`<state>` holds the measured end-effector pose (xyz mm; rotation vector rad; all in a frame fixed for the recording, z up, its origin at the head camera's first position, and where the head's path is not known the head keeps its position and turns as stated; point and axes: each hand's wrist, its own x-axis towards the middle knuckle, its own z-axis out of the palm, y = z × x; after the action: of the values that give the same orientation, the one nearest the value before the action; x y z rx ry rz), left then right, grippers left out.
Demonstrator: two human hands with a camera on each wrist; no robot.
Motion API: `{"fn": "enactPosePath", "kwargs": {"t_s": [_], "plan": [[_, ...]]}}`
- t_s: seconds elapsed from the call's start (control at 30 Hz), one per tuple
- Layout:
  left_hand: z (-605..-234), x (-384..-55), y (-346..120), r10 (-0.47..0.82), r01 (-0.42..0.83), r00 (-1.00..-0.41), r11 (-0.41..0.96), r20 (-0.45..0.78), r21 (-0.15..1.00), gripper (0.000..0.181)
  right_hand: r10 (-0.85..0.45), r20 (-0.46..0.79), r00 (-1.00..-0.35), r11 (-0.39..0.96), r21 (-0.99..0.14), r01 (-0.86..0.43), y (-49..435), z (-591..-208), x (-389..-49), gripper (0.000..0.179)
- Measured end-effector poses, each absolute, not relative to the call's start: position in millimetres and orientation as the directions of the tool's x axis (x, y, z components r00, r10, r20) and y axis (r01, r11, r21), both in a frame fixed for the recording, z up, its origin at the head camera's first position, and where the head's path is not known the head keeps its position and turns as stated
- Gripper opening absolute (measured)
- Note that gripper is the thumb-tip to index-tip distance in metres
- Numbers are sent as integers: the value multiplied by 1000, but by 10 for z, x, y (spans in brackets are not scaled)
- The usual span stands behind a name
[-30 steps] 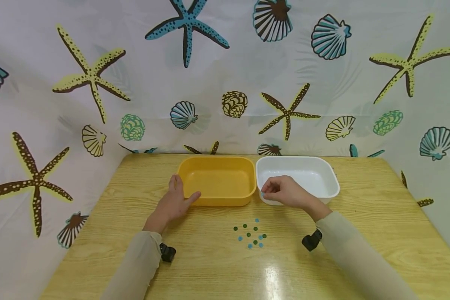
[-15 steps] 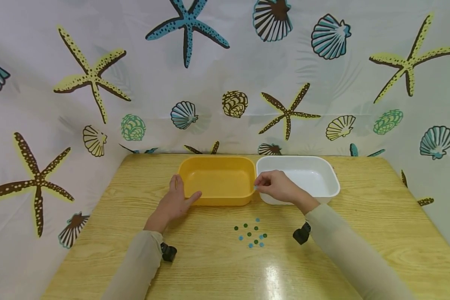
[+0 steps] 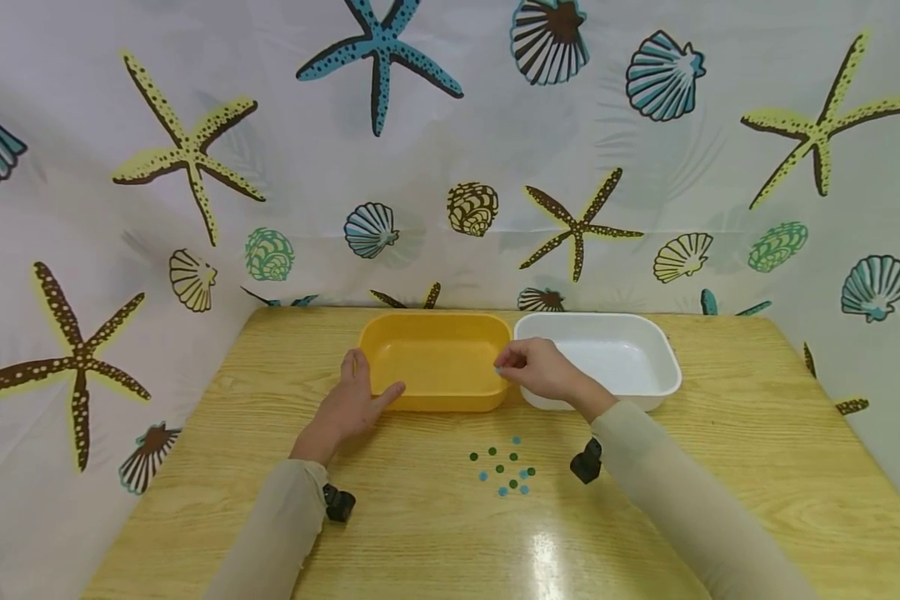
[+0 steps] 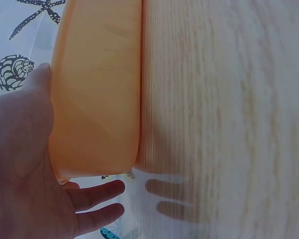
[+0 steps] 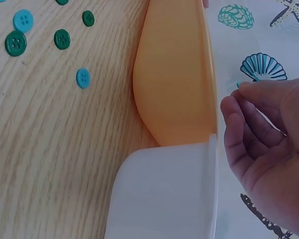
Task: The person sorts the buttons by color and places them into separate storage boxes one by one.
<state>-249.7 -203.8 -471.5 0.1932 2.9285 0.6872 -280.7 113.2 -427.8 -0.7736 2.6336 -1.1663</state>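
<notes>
Between thumb and forefinger, my right hand (image 3: 542, 368) pinches a light blue button (image 5: 238, 85); most of the button is covered by the fingertips. This hand is above the right end of a yellow-orange tray (image 3: 431, 358), beside the rim of a white tray (image 3: 615, 358). My left hand (image 3: 347, 402) touches the front left corner of the yellow-orange tray. In the left wrist view its thumb lies at the rim, and two fingers (image 4: 100, 195) stretch out past the tray's end.
Several loose dark green buttons (image 5: 62, 39) and light blue buttons (image 5: 83, 78) lie on the wooden table (image 3: 420, 533) in front of the trays. The two trays stand side by side. Behind the table hangs a cloth (image 3: 435, 150) with starfish and shells.
My right hand has moved left with the blue button, from over the white tray's front left edge to the yellow-orange tray's right end. The left hand stays in place.
</notes>
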Motion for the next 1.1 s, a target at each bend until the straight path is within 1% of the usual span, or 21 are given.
{"fn": "enactPosePath", "kwargs": {"t_s": [0.2, 0.57, 0.87, 1.1], "plan": [[-4718, -2500, -2035, 154, 93, -983, 889, -103, 449, 104, -507, 50, -860, 572, -727, -380, 1107, -4300, -2859, 9], [-4710, -2512, -2037, 154, 91, -982, 890, -105, 448, 105, -475, 23, -880, 616, -705, -351, 1073, -4273, -2959, 10], [-4711, -2502, -2039, 155, 86, -981, 888, -119, 452, 103, -461, 29, -887, 630, -693, -350, 1079, -4273, -3058, 13], [-4696, -2489, -2040, 166, 89, -978, 880, -125, 467, 106, -424, 2, -906, 660, -684, -310, 1063, -4284, -3146, 14]]}}
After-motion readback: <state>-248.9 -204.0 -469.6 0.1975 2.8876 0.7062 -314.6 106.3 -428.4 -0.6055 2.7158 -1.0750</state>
